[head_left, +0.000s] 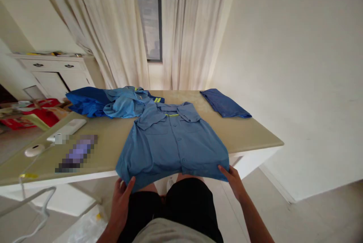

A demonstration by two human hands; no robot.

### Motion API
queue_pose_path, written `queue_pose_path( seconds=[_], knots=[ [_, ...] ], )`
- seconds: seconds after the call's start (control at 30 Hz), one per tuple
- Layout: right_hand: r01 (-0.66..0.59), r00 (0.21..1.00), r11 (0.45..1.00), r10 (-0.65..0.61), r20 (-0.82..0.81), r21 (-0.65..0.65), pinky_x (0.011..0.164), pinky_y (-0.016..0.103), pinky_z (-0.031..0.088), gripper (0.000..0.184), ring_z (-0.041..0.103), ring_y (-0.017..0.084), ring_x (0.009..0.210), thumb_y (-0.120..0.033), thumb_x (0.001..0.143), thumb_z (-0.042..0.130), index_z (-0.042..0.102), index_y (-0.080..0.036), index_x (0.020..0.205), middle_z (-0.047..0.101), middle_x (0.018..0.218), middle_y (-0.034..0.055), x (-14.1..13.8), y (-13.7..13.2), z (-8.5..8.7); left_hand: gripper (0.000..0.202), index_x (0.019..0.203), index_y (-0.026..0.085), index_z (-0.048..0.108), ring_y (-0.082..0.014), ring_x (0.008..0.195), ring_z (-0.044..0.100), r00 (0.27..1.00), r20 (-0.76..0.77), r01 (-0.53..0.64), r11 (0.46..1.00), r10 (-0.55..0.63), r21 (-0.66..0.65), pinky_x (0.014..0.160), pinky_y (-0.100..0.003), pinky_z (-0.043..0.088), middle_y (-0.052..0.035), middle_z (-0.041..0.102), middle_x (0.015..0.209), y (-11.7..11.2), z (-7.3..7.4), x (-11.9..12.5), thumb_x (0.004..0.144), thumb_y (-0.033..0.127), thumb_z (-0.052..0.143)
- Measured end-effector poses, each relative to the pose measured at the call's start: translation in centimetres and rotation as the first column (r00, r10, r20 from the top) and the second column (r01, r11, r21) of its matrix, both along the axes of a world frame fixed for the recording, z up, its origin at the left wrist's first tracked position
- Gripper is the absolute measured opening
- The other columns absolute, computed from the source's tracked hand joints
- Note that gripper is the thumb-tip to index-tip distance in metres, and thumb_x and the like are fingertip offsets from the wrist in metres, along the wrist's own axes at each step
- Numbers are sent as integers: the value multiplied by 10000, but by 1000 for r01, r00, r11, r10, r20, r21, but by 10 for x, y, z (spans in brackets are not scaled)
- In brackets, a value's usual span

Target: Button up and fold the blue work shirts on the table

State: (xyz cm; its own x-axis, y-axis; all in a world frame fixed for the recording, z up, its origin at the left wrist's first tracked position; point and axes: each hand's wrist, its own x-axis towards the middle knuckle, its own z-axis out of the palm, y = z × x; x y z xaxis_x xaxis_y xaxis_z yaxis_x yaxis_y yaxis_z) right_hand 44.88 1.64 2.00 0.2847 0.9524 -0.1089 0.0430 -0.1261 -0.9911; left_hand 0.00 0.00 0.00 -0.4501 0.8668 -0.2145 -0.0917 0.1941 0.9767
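Observation:
A blue short-sleeved button-up shirt (pixel 161 144) lies front up on the table, collar toward the far side, with a yellow stripe across the chest. Its hem hangs over the near edge of the table. My left hand (pixel 121 193) pinches the hem's left corner between thumb and fingers. At the hem's right corner, my right hand (pixel 233 180) grips the cloth the same way, thumb on top. The sleeves are folded inward near the collar.
A heap of blue clothes (pixel 113 103) lies at the back left of the table (pixel 255 137). Folded dark blue trousers or similar cloth (pixel 225 103) rest at the back right. A power strip (pixel 68 128), a blurred-out phone-like object (pixel 78 154) and cables are at left.

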Motion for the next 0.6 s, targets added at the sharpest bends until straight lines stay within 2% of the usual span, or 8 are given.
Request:
queue_pose_path(
  seconds=[0.1, 0.2, 0.27, 0.33, 0.4, 0.43, 0.5, 0.6],
  knots=[
    [-126, 992, 988, 126, -12, -90, 815, 468, 592, 537, 715, 306, 783, -648, 653, 861, 771, -147, 824, 761, 802, 78, 17, -19, 20, 617, 1114, 196, 700, -331, 1159, 703, 995, 1, 98, 988, -98, -122, 1086, -460, 538, -60, 791, 1010, -17, 3, -21, 706, 651, 786],
    [-192, 981, 967, 186, -50, -166, 673, 387, 595, 504, 700, 255, 669, -616, 643, 887, 776, -142, 771, 759, 773, 84, 37, -44, 39, 542, 940, 192, 743, -339, 999, 747, 983, 55, 182, 960, -174, -214, 927, -415, 631, -52, 796, 910, -42, 5, -45, 612, 606, 867],
    [-132, 987, 980, 117, -107, -148, 578, 331, 567, 493, 670, 217, 592, -598, 630, 907, 778, -144, 775, 744, 722, 82, 45, -53, 52, 489, 915, 211, 747, -321, 937, 756, 981, 145, 158, 962, -128, -221, 812, -377, 661, -43, 796, 906, -51, 16, -53, 598, 554, 889],
    [-29, 985, 997, 17, -174, -68, 508, 289, 529, 477, 633, 183, 537, -585, 626, 918, 771, -158, 781, 723, 679, 69, 47, -49, 68, 436, 953, 242, 742, -290, 929, 760, 965, 262, 58, 983, -10, -177, 730, -339, 666, -28, 796, 940, -43, 39, -51, 632, 504, 874],
    [58, 969, 998, -47, -243, 40, 497, 272, 524, 442, 622, 166, 531, -562, 643, 918, 755, -178, 790, 711, 675, 51, 41, -22, 92, 364, 967, 261, 729, -255, 930, 758, 924, 375, -39, 995, 72, -95, 680, -304, 658, -13, 794, 979, -15, 73, -42, 672, 438, 846],
    [89, 960, 992, -61, -272, 91, 517, 270, 536, 416, 629, 163, 547, -545, 663, 912, 745, -188, 799, 710, 687, 41, 35, -1, 106, 306, 972, 268, 722, -235, 940, 755, 908, 415, -45, 999, 49, -20, 691, -293, 654, -3, 791, 997, 7, 93, -35, 713, 396, 822],
    [130, 943, 972, -60, -327, 196, 574, 258, 561, 364, 635, 146, 584, -490, 686, 911, 708, -205, 788, 700, 706, 9, 22, 57, 139, 164, 927, 265, 706, -194, 927, 745, 876, 480, -43, 985, -43, 166, 746, -287, 649, 19, 779, 970, 62, 136, -21, 801, 352, 763],
    [123, 935, 941, -3, -354, 316, 607, 240, 562, 335, 631, 129, 617, -466, 727, 881, 670, -220, 810, 701, 751, -7, -1, 156, 184, 128, 911, 259, 680, -171, 979, 730, 846, 498, -37, 911, -190, 410, 865, -312, 627, 24, 768, 973, 154, 190, -2, 880, 379, 714]
  ],
)
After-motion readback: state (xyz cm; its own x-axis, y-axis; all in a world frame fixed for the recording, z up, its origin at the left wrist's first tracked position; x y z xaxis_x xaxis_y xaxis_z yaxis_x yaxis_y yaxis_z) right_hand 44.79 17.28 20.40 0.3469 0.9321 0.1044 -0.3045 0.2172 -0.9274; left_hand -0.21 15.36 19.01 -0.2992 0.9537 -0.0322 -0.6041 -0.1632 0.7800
